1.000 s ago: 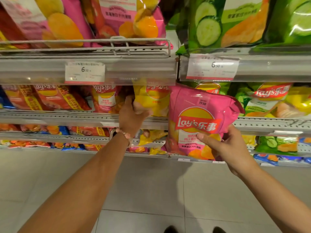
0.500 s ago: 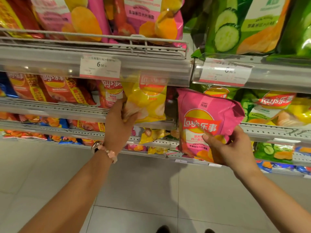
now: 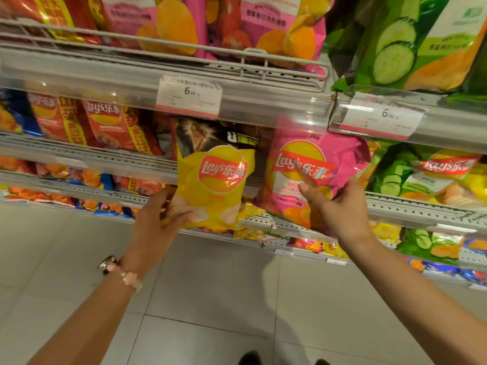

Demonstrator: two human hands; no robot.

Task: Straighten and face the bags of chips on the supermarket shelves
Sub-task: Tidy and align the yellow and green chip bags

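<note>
Holding one bag in each hand, the person stands close to the middle shelf (image 3: 87, 156). The left hand (image 3: 155, 227) has its grip clamped on the lower left corner of the yellow bag (image 3: 213, 185), fingers curled round the edge, with the bag drawn out past the shelf lip and its logo facing forward. The right hand (image 3: 340, 209) pinches the pink bag (image 3: 311, 175) low on its right side, thumb across the front; that bag leans left, its top just under the price rail (image 3: 263, 101).

Both bags are glossy, puffed foil pillows with crimped seams, slick and light, so a corner hold gives little control. In my judgement the yellow bag could swing or slip out and drop to the tiled floor (image 3: 210, 299), and squeezing harder would crush the chips. Pushing the pink bag back while tilted might snag its crumpled top on the rail or knock the green bags (image 3: 411, 175) to its right askew. A dark bag (image 3: 224, 138) behind the yellow one could be dragged forward too.
</note>
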